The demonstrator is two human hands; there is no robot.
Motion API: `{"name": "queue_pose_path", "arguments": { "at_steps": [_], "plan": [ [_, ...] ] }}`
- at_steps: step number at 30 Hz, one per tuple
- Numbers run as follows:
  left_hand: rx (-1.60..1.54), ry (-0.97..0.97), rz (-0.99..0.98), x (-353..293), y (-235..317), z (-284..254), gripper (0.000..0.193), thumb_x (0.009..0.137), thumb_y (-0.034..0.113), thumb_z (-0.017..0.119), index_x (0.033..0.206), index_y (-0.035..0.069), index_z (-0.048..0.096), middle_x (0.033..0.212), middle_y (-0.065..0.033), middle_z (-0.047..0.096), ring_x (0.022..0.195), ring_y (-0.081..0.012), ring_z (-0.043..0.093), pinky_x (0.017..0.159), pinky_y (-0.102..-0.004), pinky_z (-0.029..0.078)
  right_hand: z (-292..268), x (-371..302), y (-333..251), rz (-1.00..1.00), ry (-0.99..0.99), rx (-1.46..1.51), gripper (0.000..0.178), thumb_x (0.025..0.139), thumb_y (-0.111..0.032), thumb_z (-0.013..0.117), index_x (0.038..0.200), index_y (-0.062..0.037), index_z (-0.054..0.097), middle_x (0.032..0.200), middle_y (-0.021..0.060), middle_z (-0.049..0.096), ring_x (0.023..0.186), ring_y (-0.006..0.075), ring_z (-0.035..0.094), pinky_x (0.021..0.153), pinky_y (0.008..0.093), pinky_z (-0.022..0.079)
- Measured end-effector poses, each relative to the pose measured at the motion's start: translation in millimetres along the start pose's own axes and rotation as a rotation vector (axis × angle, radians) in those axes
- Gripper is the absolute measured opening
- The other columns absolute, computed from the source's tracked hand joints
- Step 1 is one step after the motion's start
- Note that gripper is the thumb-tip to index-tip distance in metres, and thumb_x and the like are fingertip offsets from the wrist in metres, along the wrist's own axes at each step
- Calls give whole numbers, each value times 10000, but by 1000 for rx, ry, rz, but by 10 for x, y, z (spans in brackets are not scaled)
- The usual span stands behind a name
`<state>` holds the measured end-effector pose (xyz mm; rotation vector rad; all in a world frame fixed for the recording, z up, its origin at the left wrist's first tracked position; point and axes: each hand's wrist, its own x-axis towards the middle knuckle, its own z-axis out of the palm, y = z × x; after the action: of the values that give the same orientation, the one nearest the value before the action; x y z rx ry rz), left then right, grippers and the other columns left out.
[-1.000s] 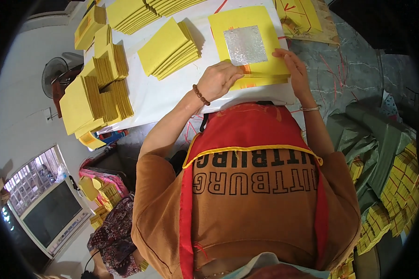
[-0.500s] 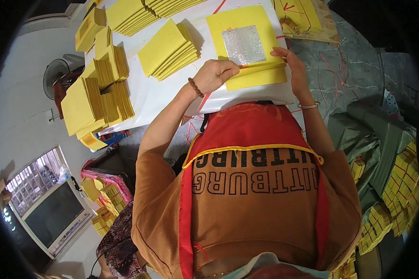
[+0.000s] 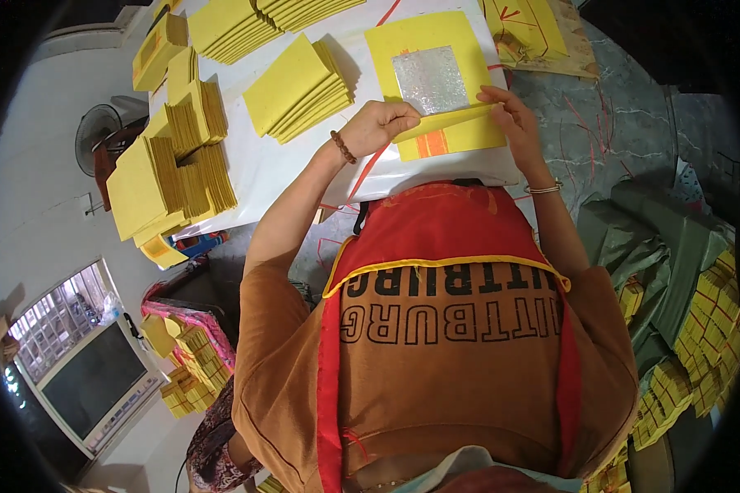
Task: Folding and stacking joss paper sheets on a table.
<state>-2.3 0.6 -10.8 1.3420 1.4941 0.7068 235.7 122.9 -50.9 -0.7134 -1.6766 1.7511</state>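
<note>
A yellow paper sheet [image 3: 386, 51] with a silver foil square [image 3: 432, 78] lies near the table's right end. Its near edge is turned up into a narrow strip. My left hand [image 3: 380, 130], with a beaded bracelet at the wrist, pinches the left end of that strip. At the other end, my right hand [image 3: 518, 123] has its fingertips and thumb closed on the fold. Below the strip shows yellow paper with an orange printed patch [image 3: 432, 144]; whether it belongs to the same sheet is hard to tell.
Left of my hands, a fanned pile of folded yellow papers [image 3: 298, 89] lies on the white-covered table [image 3: 259, 177]. More yellow stacks [image 3: 148, 181] line its left edge. Tied yellow bundles [image 3: 707, 329] sit low at the right, beside green sheeting [image 3: 633, 238]. A fan [image 3: 99, 138] stands at the left.
The folded strip has lifted and turned away from me, uncovering the orange patch beneath it. My left hand has shifted slightly up and left; my right hand has moved only a little.
</note>
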Motion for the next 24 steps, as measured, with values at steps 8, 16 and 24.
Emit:
{"name": "queue_pose_path", "arguments": {
  "at_steps": [8,16,24],
  "plan": [
    [-93,-5,-6,-2,-45,6,204,889,181,572,948,-3,639,751,-34,622,688,-80,526,639,-246,444,31,-14,-47,21,-3,-45,398,793,-139,670,1162,-36,558,1076,68,605,1073,168,524,948,300,377],
    [-132,13,-4,13,-31,5,173,851,146,568,889,-7,641,712,-13,594,647,-54,497,579,-226,411,28,-17,-54,-85,-92,-326,596,741,-28,663,1296,-75,452,1159,69,534,1106,178,495,969,304,372],
    [-165,-12,-33,34,-71,-4,174,851,151,571,887,-1,649,737,-19,617,667,-63,519,601,-231,427,38,-16,6,-82,-67,-242,708,664,-7,681,1320,-116,439,1125,65,567,1051,208,525,948,315,392]
  ]
}}
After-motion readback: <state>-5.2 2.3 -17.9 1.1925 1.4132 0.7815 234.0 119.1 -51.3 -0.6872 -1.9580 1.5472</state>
